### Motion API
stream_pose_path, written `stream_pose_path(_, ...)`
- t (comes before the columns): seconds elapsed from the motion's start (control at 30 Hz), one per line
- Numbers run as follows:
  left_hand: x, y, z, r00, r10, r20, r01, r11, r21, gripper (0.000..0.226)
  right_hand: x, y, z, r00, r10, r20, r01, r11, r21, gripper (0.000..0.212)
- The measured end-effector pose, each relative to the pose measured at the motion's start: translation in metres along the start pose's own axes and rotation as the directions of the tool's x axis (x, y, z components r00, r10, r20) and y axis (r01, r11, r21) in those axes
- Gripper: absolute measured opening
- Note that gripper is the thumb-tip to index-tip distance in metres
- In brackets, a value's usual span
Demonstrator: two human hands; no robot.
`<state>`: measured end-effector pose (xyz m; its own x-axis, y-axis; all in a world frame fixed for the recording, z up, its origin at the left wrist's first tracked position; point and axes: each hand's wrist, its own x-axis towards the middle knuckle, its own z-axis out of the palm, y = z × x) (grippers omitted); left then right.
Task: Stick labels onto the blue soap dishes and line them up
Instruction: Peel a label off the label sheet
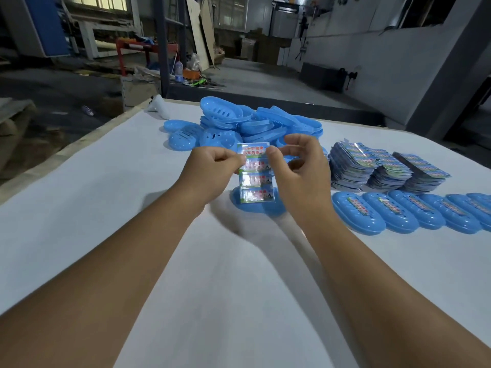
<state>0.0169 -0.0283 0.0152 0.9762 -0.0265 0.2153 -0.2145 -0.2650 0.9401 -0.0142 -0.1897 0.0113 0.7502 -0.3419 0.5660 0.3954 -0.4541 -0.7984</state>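
Note:
My left hand (pixel 212 171) pinches the left edge of a glossy label sheet (pixel 255 181) that hangs upright above the table. My right hand (pixel 297 168) pinches the top label (pixel 253 150) on that sheet between thumb and forefinger. Under the sheet lies one bare blue soap dish (pixel 265 207), partly hidden by it. A row of labelled soap dishes (pixel 414 213) lines the table to the right. Behind my hands sits a loose pile of unlabelled blue soap dishes (pixel 249 123).
Stacks of label sheets (pixel 382 168) stand behind the labelled row at the right. A white object (pixel 159 106) lies at the table's far left corner. The white table (pixel 106 203) ends at a wooden edge on the left, with workshop floor beyond.

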Motion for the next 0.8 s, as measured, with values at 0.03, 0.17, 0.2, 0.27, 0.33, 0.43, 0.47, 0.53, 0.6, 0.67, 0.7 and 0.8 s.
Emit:
stream_pose_path(0.03,-0.002,0.001,0.001,1.0,0.015,0.02,-0.015,1.0,0.02,0.016,0.002,0.001,0.0,0.996,0.084,0.017,-0.085,0.991,0.107,0.024)
stream_pose_path(0.17,-0.003,0.002,0.004,0.999,0.036,0.034,-0.037,0.998,0.045,0.02,0.005,0.006,-0.004,0.967,0.229,0.112,-0.253,0.916,0.311,0.027)
stream_pose_path(0.2,-0.002,0.003,0.003,0.999,0.037,0.013,-0.037,0.998,0.046,0.024,0.006,0.006,-0.004,0.967,0.228,0.112,-0.252,0.917,0.309,0.027)
stream_pose_path(0.27,0.0,0.003,0.001,0.999,0.04,-0.023,-0.039,0.998,0.04,0.028,0.007,0.008,-0.005,0.968,0.225,0.114,-0.25,0.922,0.295,0.026)
stream_pose_path(0.33,0.001,0.003,0.001,0.998,0.045,-0.034,-0.043,0.997,0.057,0.027,0.008,0.009,-0.004,0.966,0.23,0.12,-0.255,0.925,0.283,0.026)
stream_pose_path(0.43,0.0,0.003,0.001,0.997,0.068,-0.026,-0.065,0.993,0.101,0.028,0.008,0.008,-0.004,0.963,0.242,0.117,-0.264,0.933,0.243,0.024)
stream_pose_path(0.47,-0.001,0.003,0.001,0.997,0.074,-0.02,-0.071,0.991,0.112,0.028,0.008,0.008,-0.004,0.962,0.248,0.113,-0.269,0.935,0.23,0.022)
stream_pose_path(0.53,-0.001,0.003,0.002,0.996,0.083,-0.008,-0.082,0.99,0.119,0.026,0.008,0.009,-0.005,0.97,0.229,0.086,-0.241,0.956,0.168,0.018)
stream_pose_path(0.6,-0.003,0.003,0.002,0.996,0.092,0.001,-0.091,0.989,0.115,0.024,0.008,0.011,-0.006,0.987,0.147,0.07,-0.147,0.989,-0.008,0.013)
stream_pose_path(0.67,-0.005,0.003,0.003,0.995,0.101,0.011,-0.101,0.989,0.111,0.021,0.005,0.01,-0.005,0.992,0.069,0.105,-0.057,0.991,-0.119,0.008)
stream_pose_path(0.7,-0.006,0.003,0.004,0.993,0.115,0.016,-0.116,0.987,0.114,0.02,0.003,0.009,-0.004,0.991,0.053,0.125,-0.037,0.992,-0.124,0.01)
stream_pose_path(0.8,-0.008,0.004,0.005,0.983,0.181,0.033,-0.183,0.976,0.117,0.015,-0.002,0.003,-0.003,0.983,0.049,0.174,-0.027,0.991,-0.129,0.018)
